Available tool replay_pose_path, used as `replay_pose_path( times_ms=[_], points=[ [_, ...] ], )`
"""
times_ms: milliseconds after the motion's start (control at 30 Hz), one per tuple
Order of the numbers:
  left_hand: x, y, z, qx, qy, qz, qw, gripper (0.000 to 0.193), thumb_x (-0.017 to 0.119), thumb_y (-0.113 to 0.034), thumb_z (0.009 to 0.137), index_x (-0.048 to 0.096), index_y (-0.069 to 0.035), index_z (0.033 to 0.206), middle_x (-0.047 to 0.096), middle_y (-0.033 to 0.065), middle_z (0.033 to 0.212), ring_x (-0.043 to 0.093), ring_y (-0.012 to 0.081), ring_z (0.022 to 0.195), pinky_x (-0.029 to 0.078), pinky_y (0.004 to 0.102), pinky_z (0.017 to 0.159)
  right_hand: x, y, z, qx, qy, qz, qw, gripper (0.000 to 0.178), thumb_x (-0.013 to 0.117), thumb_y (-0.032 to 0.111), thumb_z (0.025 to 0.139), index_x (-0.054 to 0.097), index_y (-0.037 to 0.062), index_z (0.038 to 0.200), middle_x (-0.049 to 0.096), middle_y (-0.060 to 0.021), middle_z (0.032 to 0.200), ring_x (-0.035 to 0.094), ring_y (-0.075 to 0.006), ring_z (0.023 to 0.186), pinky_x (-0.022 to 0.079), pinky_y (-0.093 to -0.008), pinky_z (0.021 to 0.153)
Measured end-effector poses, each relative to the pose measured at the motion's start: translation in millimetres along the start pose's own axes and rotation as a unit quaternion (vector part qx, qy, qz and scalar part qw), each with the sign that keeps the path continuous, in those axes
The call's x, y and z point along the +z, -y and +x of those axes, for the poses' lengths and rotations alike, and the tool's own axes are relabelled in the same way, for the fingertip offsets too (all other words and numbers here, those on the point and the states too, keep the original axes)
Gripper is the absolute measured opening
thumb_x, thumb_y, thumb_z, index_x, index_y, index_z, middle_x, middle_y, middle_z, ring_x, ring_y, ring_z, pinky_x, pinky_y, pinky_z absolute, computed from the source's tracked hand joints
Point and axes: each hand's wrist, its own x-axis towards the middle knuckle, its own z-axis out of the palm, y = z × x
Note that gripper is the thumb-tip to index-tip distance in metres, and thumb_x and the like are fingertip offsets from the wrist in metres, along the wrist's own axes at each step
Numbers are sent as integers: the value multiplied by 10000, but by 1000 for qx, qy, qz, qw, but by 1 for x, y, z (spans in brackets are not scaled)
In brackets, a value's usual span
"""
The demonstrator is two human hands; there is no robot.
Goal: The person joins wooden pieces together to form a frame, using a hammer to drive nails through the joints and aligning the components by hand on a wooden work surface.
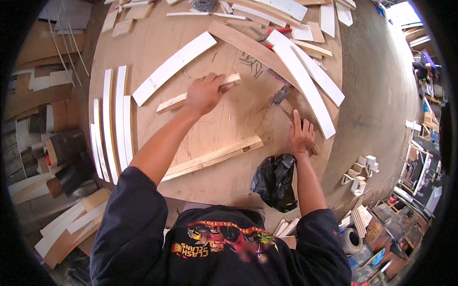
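Observation:
My left hand (204, 94) is closed around a short wooden strip (171, 103), which lies slantwise over the table and sticks out on both sides of the fist. Over the handle of a hammer (280, 95) is my right hand (301, 137), its fingers stretched out and apart. The hammer's head points away from me, and the handle's end shows beside my wrist. A longer wooden piece (214, 156) lies nearer to me. Several nails (252, 63) are scattered beyond the hammer.
White-faced boards (175, 66) lie around the plywood table (200, 128), with narrow strips (109, 124) at its left. A brown plank (253, 50) crosses the far right. Red-handled pliers (272, 32) lie behind it. A black plastic bag (275, 183) hangs over the near edge.

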Motion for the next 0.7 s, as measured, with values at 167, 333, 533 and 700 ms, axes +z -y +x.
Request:
replay_pose_path(
  times_ms=[167,333,533,700],
  points=[
    [-51,27,22,-162,176,-301,923,590,456,-548,1098,689,-7,1088,704,120,875,702,214,750,553,378,680,-2,1,-3,5,35,19,999,587,706,333,944,579,302,1517,630,-69,1072,614,-302,952,529,-439,776],
    [-78,13,25,-239,193,-525,794,652,422,-559,1110,685,33,1039,718,101,867,676,162,615,553,319,600,2,-1,-2,5,1,34,999,584,699,330,931,592,319,1505,628,-51,1042,612,-286,922,521,-433,733],
    [-76,9,22,-233,205,-575,757,642,429,-555,1108,678,36,1096,727,116,894,678,170,613,567,325,601,1,-1,-3,3,-1,44,999,603,699,324,916,587,343,1508,625,-40,1044,608,-278,918,515,-434,705],
    [-73,12,22,-231,214,-604,732,670,426,-577,1102,677,44,1112,723,106,884,679,162,645,560,330,606,-1,1,-2,10,15,53,998,623,707,334,912,572,344,1520,624,-53,1066,606,-284,940,518,-436,721]
  ],
)
